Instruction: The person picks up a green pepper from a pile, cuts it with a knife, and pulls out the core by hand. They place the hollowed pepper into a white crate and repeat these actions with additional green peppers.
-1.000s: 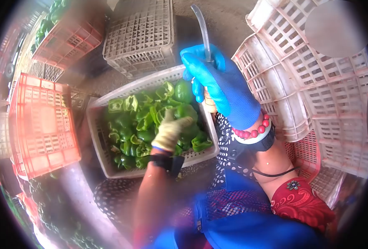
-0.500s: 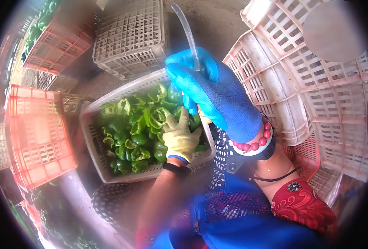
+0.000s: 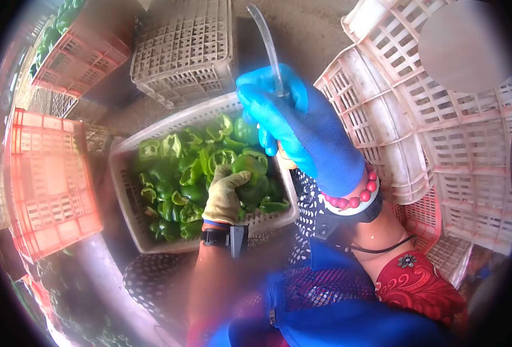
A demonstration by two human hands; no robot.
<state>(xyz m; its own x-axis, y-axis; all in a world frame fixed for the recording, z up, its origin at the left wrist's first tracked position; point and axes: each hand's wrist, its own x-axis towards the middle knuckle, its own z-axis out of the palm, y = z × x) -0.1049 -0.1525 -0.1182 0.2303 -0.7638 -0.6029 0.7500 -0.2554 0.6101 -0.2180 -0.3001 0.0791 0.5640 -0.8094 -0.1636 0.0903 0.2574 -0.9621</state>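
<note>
Closest to us, the left hand [image 3: 224, 198], in a pale glove, reaches into the grey crate [image 3: 152, 246]. Its fingers curl around a green pepper [image 3: 249, 172] near the crate's right wall, and the pepper rests on top of the heap of cut peppers [image 3: 175, 173]. Just above that wall we see the right hand [image 3: 302, 130], in a blue glove, clenched on a curved tool [image 3: 267, 49] whose blade points away past the crate's far corner. Left of the crate stands a red crate [image 3: 48, 173]. Beyond it sits a second grey crate [image 3: 181, 46], and to its right are stacked white crates [image 3: 429, 133].
</note>
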